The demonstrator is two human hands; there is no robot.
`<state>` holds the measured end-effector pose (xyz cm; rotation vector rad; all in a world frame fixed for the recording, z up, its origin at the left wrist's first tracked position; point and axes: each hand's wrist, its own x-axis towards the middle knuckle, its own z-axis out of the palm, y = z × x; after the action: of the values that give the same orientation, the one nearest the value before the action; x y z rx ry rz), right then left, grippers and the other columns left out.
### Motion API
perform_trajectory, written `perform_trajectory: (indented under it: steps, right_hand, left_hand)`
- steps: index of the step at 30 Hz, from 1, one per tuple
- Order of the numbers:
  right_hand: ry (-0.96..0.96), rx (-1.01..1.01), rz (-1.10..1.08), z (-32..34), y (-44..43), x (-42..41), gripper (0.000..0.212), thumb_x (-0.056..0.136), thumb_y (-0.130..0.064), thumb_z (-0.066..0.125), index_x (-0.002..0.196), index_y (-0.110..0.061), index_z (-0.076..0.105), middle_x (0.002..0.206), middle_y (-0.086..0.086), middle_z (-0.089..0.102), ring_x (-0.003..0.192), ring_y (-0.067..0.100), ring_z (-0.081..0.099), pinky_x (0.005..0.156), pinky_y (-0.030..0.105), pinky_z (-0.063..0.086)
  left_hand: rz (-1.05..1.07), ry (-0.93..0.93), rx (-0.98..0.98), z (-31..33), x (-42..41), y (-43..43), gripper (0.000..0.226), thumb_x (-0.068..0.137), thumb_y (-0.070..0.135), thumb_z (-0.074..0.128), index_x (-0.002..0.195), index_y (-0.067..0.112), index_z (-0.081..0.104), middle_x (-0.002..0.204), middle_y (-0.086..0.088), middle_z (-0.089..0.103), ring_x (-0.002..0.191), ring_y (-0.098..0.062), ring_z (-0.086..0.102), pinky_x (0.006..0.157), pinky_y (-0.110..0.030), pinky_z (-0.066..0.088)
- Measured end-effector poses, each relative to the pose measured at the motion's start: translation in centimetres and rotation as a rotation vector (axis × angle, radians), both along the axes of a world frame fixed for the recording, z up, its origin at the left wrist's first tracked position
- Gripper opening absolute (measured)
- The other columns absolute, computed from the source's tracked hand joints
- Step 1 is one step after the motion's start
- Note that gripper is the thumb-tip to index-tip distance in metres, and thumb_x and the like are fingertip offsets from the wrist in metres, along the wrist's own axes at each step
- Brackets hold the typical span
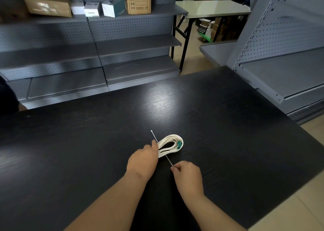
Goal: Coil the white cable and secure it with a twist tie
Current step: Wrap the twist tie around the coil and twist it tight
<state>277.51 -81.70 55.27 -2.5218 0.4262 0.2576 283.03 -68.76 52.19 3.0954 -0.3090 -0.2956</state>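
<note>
Nearest, the left hand (142, 160) grips the left end of the coiled white cable (171, 143), its thumb beside the thin tie (154, 136) that crosses the coil. The coil lies on the table (228, 125), with its green plug (179, 144) at the right end. Right of the coil, the right hand (188, 174) pinches the tie's near tip. If the left grip eases, the loops will likely spring apart, and a skewed pull could slide the tie out. The table is black and wood-grained. Far behind the coil stand grey shelves (52, 55) holding boxes (137, 0), then a folding table (210, 10).
</note>
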Motion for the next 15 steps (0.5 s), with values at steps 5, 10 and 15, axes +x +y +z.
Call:
perform_trajectory:
  steps: [5,10,15]
  right_hand:
    - [0.014,0.042,-0.028,-0.19,-0.16,0.14,0.02,0.094,-0.028,0.052,0.108,-0.021,0.066,0.099,-0.006,0.066,0.083,0.002,0.058,0.073,0.015,0.045]
    - [0.02,0.061,-0.046,-0.21,-0.3,0.26,0.02,0.095,-0.027,0.052,0.107,-0.021,0.067,0.098,-0.006,0.067,0.085,0.003,0.059,0.074,0.016,0.046]
    - [0.014,0.058,-0.046,-0.32,-0.35,0.3,0.02,0.095,-0.027,0.052,0.107,-0.021,0.067,0.097,-0.007,0.067,0.081,0.002,0.057,0.071,0.014,0.043]
  left_hand:
    - [0.01,0.006,-0.013,0.02,0.18,-0.14,0.064,0.094,0.016,0.048,0.147,0.013,0.013,0.118,-0.011,0.054,0.087,-0.023,0.061,0.066,-0.032,0.049]
    - [0.007,0.007,-0.011,0.16,0.3,-0.14,0.064,0.094,0.016,0.048,0.147,0.013,0.013,0.119,-0.011,0.054,0.087,-0.024,0.061,0.067,-0.034,0.05]
    - [0.009,0.013,-0.011,0.25,0.46,-0.27,0.063,0.094,0.015,0.047,0.147,0.013,0.013,0.119,-0.012,0.054,0.089,-0.025,0.061,0.07,-0.035,0.051]
